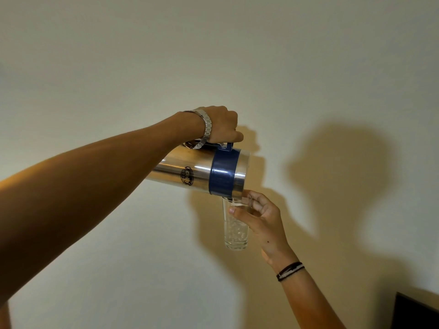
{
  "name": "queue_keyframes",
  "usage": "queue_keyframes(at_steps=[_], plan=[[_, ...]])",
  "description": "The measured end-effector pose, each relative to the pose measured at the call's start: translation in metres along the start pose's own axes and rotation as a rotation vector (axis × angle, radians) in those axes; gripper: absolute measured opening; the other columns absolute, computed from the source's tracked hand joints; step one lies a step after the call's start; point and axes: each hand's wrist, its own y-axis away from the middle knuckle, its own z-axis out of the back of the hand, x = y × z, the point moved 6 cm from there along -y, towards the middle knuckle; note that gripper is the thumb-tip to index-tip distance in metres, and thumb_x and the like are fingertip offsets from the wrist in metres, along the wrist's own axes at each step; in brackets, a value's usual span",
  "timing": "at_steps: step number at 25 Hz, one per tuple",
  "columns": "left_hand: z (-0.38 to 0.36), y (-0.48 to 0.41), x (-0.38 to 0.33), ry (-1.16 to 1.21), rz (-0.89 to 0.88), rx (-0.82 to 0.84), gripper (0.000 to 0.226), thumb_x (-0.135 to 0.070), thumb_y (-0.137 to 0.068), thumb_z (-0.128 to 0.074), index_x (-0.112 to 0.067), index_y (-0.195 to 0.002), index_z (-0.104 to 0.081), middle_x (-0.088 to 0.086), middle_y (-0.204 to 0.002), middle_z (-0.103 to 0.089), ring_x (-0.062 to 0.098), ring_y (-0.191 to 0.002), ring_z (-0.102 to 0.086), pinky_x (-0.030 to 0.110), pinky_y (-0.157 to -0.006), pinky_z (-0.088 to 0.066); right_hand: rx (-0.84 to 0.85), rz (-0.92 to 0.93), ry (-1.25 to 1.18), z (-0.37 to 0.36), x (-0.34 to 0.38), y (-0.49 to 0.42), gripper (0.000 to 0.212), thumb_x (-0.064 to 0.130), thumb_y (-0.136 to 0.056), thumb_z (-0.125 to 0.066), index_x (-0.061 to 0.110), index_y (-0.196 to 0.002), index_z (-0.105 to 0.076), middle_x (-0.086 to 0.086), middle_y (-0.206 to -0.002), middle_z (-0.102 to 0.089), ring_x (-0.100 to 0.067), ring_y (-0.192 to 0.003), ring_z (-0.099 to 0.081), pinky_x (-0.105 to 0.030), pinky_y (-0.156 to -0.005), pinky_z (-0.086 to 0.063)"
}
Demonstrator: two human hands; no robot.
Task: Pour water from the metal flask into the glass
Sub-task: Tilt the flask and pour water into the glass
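Here, in the head view, I see my left hand (221,125) wrapped tight around the blue handle (225,146) on top of the metal flask (202,173). The fingers are curled shut on the handle, pressed close together. The flask is tipped far over, almost lying flat, with its mouth pointing right and a little down. A blue band (224,173) goes around the flask near the mouth. There is a round dark logo (187,179) on its shiny side. A silver watch (206,129) sits on my left wrist, just above the flask. The glass (235,226) is right under the mouth of the flask, and its rim is touching or almost touching the flask's lower lip; I cannot tell which. The glass stands upright and has water with bubbles inside. My right hand (261,219) holds the glass from the right of it, near the rim, with the thumb in front and the fingers bent around the back. Dark string bands (290,271) are on my right wrist, below the glass. Behind the flask is a plain pale wall (213,55) with dark shadows (337,184) on it to the right of the glass. A black thing (415,312) shows in the corner far below and right of the glass.
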Motion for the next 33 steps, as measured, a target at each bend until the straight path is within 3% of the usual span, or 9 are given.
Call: queue_keyframes(at_steps=[7, 14, 21, 23, 28, 30, 33], plan=[[-0.005, 0.002, -0.005, -0.009, 0.008, 0.021, 0.045, -0.046, -0.096, -0.051, -0.018, -0.063, -0.037, 0.002, -0.061, -0.044, 0.018, -0.052, -0.038, 0.027, -0.053, -0.028, 0.01, -0.009, 0.016, 0.006, -0.008, -0.001, 0.053, 0.009, -0.084, -0.092, 0.022, -0.131, -0.072, 0.001, -0.122, -0.086, -0.014, -0.103, -0.083, -0.029, -0.084, -0.067], [-0.001, 0.007, -0.007, -0.025, 0.013, 0.011, 0.048, -0.045, -0.095, -0.052, -0.017, -0.06, -0.036, 0.002, -0.058, -0.042, 0.019, -0.051, -0.037, 0.026, -0.053, -0.029, 0.008, 0.011, -0.021, 0.0, -0.005, 0.001, 0.071, 0.035, -0.064, -0.096, 0.023, -0.13, -0.072, 0.002, -0.119, -0.087, -0.013, -0.103, -0.084, -0.028, -0.084, -0.067], [-0.004, 0.014, 0.01, 0.094, 0.041, -0.008, 0.049, -0.042, -0.092, -0.054, -0.017, -0.054, -0.036, 0.0, -0.053, -0.036, 0.018, -0.048, -0.03, 0.027, -0.053, -0.027, -0.004, -0.009, 0.006, 0.003, -0.004, 0.001, 0.058, 0.014, -0.081, -0.095, 0.021, -0.133, -0.071, -0.001, -0.123, -0.086, -0.028, -0.113, -0.082, -0.059, -0.105, -0.062], [-0.007, 0.018, 0.023, 0.195, 0.076, -0.017, 0.05, -0.04, -0.092, -0.054, -0.016, -0.053, -0.034, -0.001, -0.051, -0.034, 0.018, -0.048, -0.028, 0.028, -0.053, -0.025, -0.014, -0.016, 0.006, 0.005, -0.002, -0.001, 0.063, 0.017, -0.077, -0.098, 0.019, -0.134, -0.071, -0.002, -0.123, -0.086, -0.028, -0.114, -0.082, -0.058, -0.106, -0.062], [-0.023, 0.04, 0.065, 0.432, 0.183, -0.108, 0.052, -0.029, -0.098, -0.052, -0.017, -0.051, -0.034, 0.0, -0.051, -0.032, 0.017, -0.047, -0.025, 0.03, -0.05, -0.025, -0.05, -0.007, 0.025, 0.01, 0.015, -0.01, 0.074, 0.037, -0.062, -0.099, 0.021, -0.13, -0.073, 0.001, -0.119, -0.086, -0.019, -0.108, -0.083, -0.037, -0.088, -0.068], [-0.036, 0.055, 0.085, 0.448, 0.252, -0.125, 0.047, -0.02, -0.101, -0.05, -0.023, -0.056, -0.038, 0.0, -0.056, -0.035, 0.018, -0.049, -0.031, 0.037, -0.054, -0.037, -0.055, -0.012, 0.024, 0.01, 0.023, -0.017, 0.073, 0.035, -0.063, -0.1, 0.019, -0.129, -0.073, 0.001, -0.118, -0.087, -0.02, -0.108, -0.083, -0.035, -0.083, -0.068], [-0.063, 0.08, 0.109, 0.525, 0.36, -0.108, 0.045, -0.009, -0.104, -0.045, -0.03, -0.064, -0.042, 0.0, -0.065, -0.041, 0.026, -0.064, -0.047, 0.049, -0.073, -0.053, -0.049, -0.03, 0.05, 0.007, 0.031, -0.027, 0.064, 0.026, -0.071, -0.099, 0.017, -0.128, -0.072, 0.0, -0.117, -0.087, -0.023, -0.109, -0.083, -0.039, -0.087, -0.068]])
